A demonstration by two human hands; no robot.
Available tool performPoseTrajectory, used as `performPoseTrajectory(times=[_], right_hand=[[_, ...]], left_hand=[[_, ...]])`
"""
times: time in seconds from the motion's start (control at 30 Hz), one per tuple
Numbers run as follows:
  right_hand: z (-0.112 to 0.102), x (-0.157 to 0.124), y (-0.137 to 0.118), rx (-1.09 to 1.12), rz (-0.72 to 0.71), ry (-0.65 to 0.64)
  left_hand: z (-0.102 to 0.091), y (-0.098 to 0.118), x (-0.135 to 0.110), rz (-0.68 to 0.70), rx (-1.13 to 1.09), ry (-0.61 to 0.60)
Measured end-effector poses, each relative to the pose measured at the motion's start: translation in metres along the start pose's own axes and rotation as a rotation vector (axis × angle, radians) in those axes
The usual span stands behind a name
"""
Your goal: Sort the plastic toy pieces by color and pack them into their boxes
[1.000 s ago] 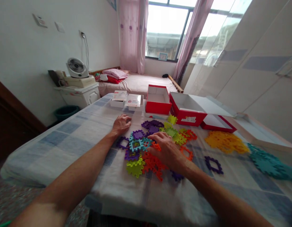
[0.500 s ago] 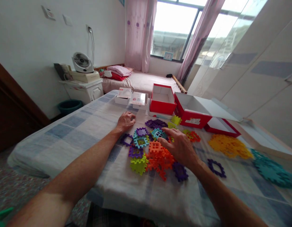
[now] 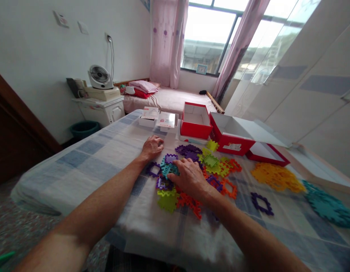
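My left hand [image 3: 153, 146] rests on the tablecloth beyond the pile, fingers loosely bent and apart, holding nothing. Thumb and fingers of my right hand [image 3: 189, 176] grip a light-blue toothed building tile [image 3: 171, 172] with a window grid, over the left part of the pile. Just behind it sits a purple tile [image 3: 171, 158]; to its left is a purple square frame [image 3: 154, 169]. Lime-green tiles [image 3: 168, 202] and orange tiles [image 3: 189, 201] lie nearer me. My right hand and forearm hide some of the pile. More green tiles [image 3: 211, 161] and purple tiles [image 3: 189, 150] lie behind.
Red boxes [image 3: 195, 130] and small white boxes [image 3: 167, 120] stand along the table's far side. To the right lie a purple frame [image 3: 261, 204], a yellow tile heap [image 3: 277, 177] and a teal tile heap [image 3: 325, 204]. A checked cloth [image 3: 87, 166] covers the table.
My right hand has moved left, carrying the light-blue window tile to the left part of the pile. Green tiles behind it are now uncovered. My left hand stays in place.
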State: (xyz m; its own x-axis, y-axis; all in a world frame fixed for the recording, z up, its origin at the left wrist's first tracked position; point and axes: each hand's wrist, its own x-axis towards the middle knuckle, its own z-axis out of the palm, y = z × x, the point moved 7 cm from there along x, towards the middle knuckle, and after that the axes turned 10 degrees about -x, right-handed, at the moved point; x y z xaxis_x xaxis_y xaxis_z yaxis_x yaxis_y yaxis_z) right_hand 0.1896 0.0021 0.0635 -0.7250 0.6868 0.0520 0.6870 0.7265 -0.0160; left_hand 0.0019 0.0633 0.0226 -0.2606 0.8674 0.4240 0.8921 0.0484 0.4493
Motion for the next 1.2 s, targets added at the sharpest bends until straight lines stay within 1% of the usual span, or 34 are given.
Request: performPoseTrajectory(times=[0.2,0.3,0.4,0.53,0.7,0.8,0.87,0.97,1.03,1.2], right_hand=[[0.01,0.01,0.002,0.06,-0.05,-0.065],[0.009,0.011,0.003,0.107,-0.076,-0.072],[0.007,0.009,0.004,0.105,-0.073,-0.096],[0.004,0.007,-0.001,0.084,-0.097,-0.065],[0.004,0.01,-0.007,0.138,-0.169,-0.044],[0.003,0.012,-0.002,0.178,-0.134,0.001],[0.004,0.012,0.004,0.226,-0.113,0.007],[0.008,0.015,0.011,0.253,-0.14,-0.051],[0.006,0.019,0.016,0.25,-0.144,-0.084],[-0.004,0.035,0.025,0.34,-0.048,-0.115]], left_hand=[[-0.001,0.002,-0.001,0.0,-0.005,-0.015],[-0.002,0.003,-0.001,-0.002,-0.007,-0.015],[-0.002,0.003,-0.001,-0.004,-0.012,-0.013],[-0.001,0.002,-0.001,-0.005,-0.019,-0.005],[-0.001,0.002,0.0,-0.01,-0.028,0.003],[-0.001,0.002,0.0,-0.013,-0.032,0.008],[-0.001,0.001,0.0,-0.011,-0.034,0.007],[0.0,0.001,0.0,-0.005,-0.036,0.009],[0.0,0.001,0.0,-0.002,-0.039,0.009],[-0.001,0.003,-0.001,0.002,-0.038,0.004]])
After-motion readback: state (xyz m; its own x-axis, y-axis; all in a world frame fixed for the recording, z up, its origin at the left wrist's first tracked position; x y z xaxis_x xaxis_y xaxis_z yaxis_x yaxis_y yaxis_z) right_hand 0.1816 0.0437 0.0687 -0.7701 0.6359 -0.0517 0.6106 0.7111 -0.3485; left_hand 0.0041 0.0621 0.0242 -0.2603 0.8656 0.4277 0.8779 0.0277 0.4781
